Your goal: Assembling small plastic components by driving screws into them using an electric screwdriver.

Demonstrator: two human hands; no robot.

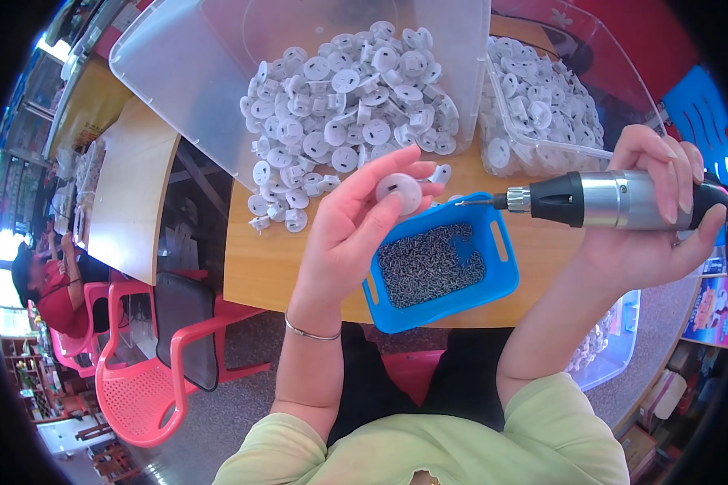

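Between the thumb and fingers of my left hand [349, 222] is a round white plastic part [399, 194] with a small dark slot, its disc face turned up. My right hand [651, 202] grips an electric screwdriver [603, 200] with a silver and black body, held level. Its thin bit points left, toward the white part but apart from it; whether a screw sits on the tip is too small to tell. Below both hands stands a blue plastic basket [505, 283] of small metal screws [429, 267].
A large heap of similar white parts [332, 105] spills from a tipped clear bin [186, 89] onto the wooden table [255, 267]. Another clear bin [623, 73] holds more at the right. Pink chairs [137, 396] and a seated person [57, 291] are at the left.
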